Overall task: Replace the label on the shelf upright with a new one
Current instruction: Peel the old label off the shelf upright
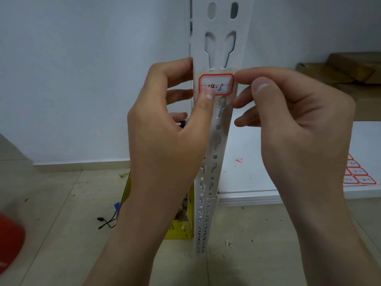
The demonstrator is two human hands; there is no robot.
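Observation:
A white slotted shelf upright (219, 44) runs down the middle of the view. On its front sits a red-bordered white label (218, 82) with "14-3" handwritten on it, over a patch of old tape residue. My left hand (167, 137) clasps the upright: the thumb presses the label's lower left corner and the fingers curl behind the post. A black marker end (182, 123) shows between those fingers. My right hand (292, 120) is beside the post, its index fingertip touching the label's upper right edge, the other fingers spread.
A sheet of several red-bordered labels (359, 175) lies on the white shelf board (268, 182) at the right, with torn label scraps (239, 160) nearby. Cardboard boxes (350, 69) sit on the shelf above. A yellow box (181, 230), black cable (107, 222) and red object (9, 244) are on the floor.

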